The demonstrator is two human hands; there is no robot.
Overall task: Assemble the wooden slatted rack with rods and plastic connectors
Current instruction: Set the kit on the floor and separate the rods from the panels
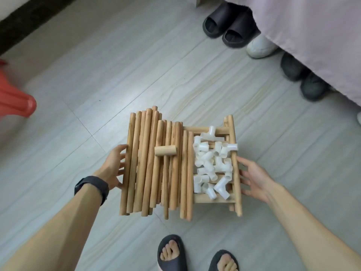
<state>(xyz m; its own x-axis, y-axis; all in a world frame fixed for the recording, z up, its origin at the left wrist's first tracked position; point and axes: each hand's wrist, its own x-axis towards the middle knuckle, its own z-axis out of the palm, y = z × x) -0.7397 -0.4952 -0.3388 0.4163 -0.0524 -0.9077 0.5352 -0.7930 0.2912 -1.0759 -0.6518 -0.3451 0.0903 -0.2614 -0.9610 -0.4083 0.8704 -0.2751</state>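
A wooden slatted panel (236, 173) carries the loose parts above the tiled floor. Several wooden rods (146, 169) lie side by side on its left half, with a small wooden mallet (165, 151) on top of them. A heap of white plastic connectors (213, 169) fills the right half. My left hand (113, 167) touches the left edge, its fingers against the outermost rod. My right hand (254, 178) reaches the right rail with straight fingers, whose tips are hidden beneath it.
A red plastic stool (17, 100) stands at the left. Black slippers (228, 26), a white shoe (259, 46) and grey shoes (300, 77) line a pink bed cover (312, 36) at the upper right. My feet in dark slippers (170, 253) are below the stack.
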